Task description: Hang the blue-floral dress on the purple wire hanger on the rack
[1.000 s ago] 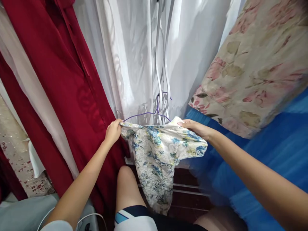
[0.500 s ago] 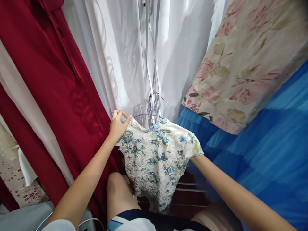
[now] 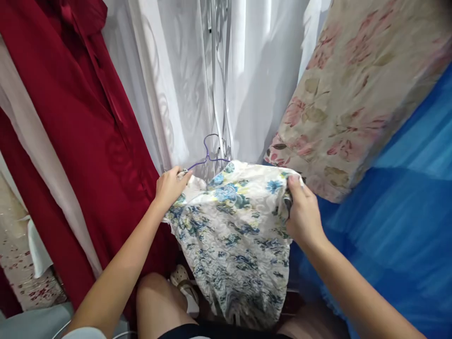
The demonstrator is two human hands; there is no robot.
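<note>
Blouse (image 3: 231,245) in blue floral print sits on a purple hanger (image 3: 207,157), left shoulder pinched by the left hand (image 3: 172,187), right sleeve clasped in the right hand (image 3: 305,214).

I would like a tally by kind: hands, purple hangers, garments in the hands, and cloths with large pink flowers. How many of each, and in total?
Left hand and right hand: 2
Purple hanger: 1
Held floral garment: 1
Pink-flowered cloth: 1
Total: 5
</note>
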